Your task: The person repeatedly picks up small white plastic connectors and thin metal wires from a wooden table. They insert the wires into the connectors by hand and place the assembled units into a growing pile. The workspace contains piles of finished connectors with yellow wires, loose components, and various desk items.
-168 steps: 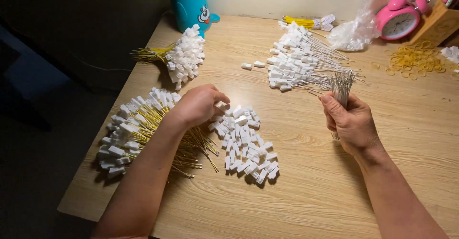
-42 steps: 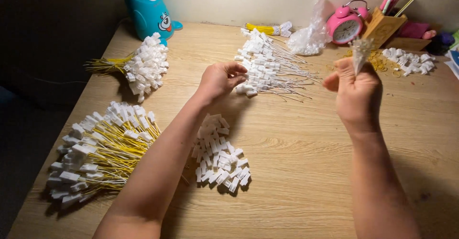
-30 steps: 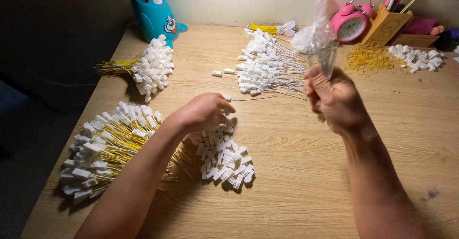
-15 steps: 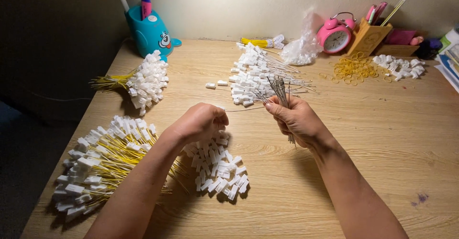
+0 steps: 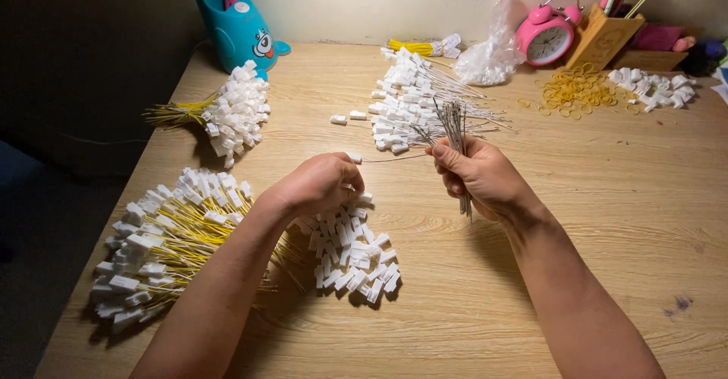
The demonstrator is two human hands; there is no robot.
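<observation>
A bundle of thin grey wires stands nearly upright in the right hand, which is clenched around its middle; wire ends show above the fist and below it. One single wire runs roughly level from this hand toward the left hand, ending at a small white block by the left fingertips. The left hand is curled narrow, fingers pinched at that block, and hovers over a loose pile of white blocks lying on the wooden bench.

Left of that pile lies a large fan of yellow wires with white blocks. A smaller yellow-wired bunch lies farther back on the left, near a teal pen holder. Behind the hands lies a spread of grey wires with white blocks.

Along the back edge: a clear plastic bag, a pink alarm clock, a wooden organiser. Yellow rubber bands and a further heap of white pieces lie at the far right.
</observation>
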